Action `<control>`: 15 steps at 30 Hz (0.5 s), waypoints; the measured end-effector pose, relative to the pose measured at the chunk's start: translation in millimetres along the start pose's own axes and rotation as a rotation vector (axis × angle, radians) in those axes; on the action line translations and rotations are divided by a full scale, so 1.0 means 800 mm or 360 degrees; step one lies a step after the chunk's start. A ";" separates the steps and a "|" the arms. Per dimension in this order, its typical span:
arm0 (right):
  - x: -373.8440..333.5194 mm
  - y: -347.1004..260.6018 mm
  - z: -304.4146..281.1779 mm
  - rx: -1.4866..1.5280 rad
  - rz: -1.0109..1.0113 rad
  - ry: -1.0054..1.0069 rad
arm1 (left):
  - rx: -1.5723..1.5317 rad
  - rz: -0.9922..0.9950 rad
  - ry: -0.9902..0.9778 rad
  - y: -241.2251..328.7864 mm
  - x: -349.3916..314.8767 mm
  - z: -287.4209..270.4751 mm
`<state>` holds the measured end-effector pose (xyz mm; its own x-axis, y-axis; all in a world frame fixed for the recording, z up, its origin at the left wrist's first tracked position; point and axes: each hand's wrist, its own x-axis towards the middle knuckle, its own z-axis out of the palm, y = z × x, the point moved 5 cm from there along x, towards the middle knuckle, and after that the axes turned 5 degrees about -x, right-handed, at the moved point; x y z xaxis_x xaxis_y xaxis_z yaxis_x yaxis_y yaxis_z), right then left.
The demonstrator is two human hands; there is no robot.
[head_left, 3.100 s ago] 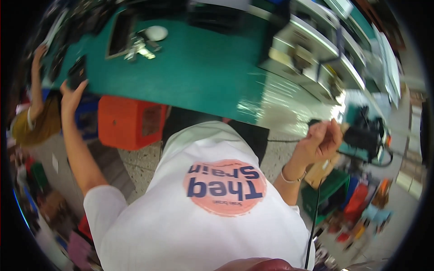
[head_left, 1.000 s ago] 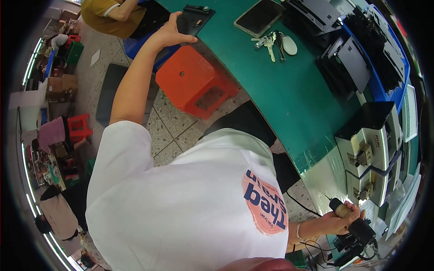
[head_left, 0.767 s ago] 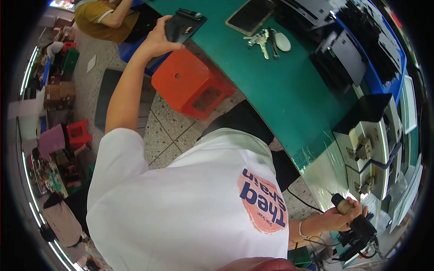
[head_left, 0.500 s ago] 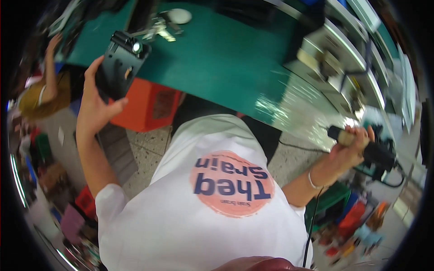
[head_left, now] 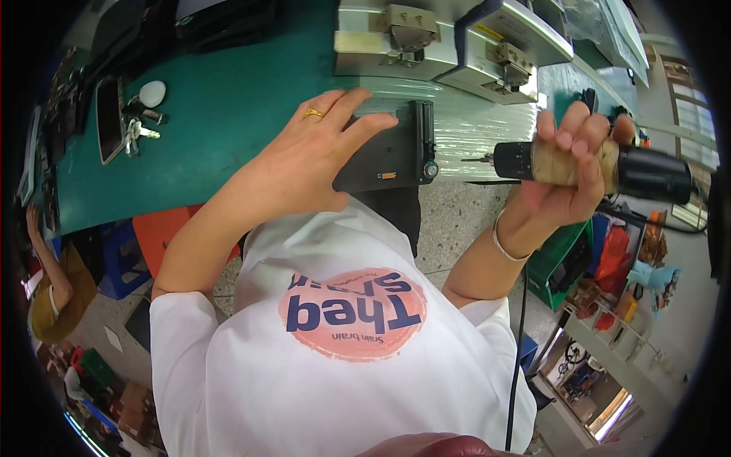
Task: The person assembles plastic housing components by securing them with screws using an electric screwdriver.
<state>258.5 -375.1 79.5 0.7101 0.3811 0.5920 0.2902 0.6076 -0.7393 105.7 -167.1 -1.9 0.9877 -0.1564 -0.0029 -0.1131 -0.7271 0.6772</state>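
A flat black rectangular housing [head_left: 384, 158] lies over the table's near edge, with a raised end bar and a round shiny fitting at one corner. My left hand [head_left: 304, 145] grips its left part, fingers across the top and thumb at the near side. A small copper-coloured piece [head_left: 388, 176] shows on the housing. To the right, my right hand [head_left: 575, 156] is wrapped round the tan middle of a black electric screwdriver [head_left: 651, 174]. Its thin bit [head_left: 478, 160] points left toward the housing's end bar, apart from it.
Metal fixtures with clamps [head_left: 411, 38] stand at the back of the green table [head_left: 228, 91]. A phone [head_left: 110, 118] and keys [head_left: 139, 135] lie at the left. An orange stool [head_left: 164, 232] is below the edge. Another person [head_left: 65, 293] is at far left.
My left hand has brought the housing from the far left rightward to the table's edge before me. The screwdriver has come up and now points left. The view has swung right.
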 end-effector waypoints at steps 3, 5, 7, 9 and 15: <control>0.013 0.002 0.000 0.0154 0.0172 0.0066 | 0.0048 0.0037 -0.0028 0.000 0.010 0.011; 0.022 0.009 -0.001 0.0219 0.0191 -0.0056 | 0.0048 0.0045 -0.0032 -0.003 0.011 0.014; 0.032 0.012 0.009 0.0137 0.0165 -0.0135 | 0.0049 0.0050 -0.0038 -0.006 0.011 0.018; 0.045 0.020 0.022 0.0381 0.0272 -0.0127 | 0.0008 0.0059 -0.0007 -0.004 0.010 0.021; 0.079 0.050 0.038 0.0446 0.0214 -0.0321 | -0.0092 0.0091 0.0309 0.001 0.007 0.036</control>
<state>295.3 -305.5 97.5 0.5812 0.5835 0.5673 -0.0038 0.6990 -0.7151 108.2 -187.6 -22.8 0.9828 -0.0605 0.1746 -0.1686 -0.6805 0.7131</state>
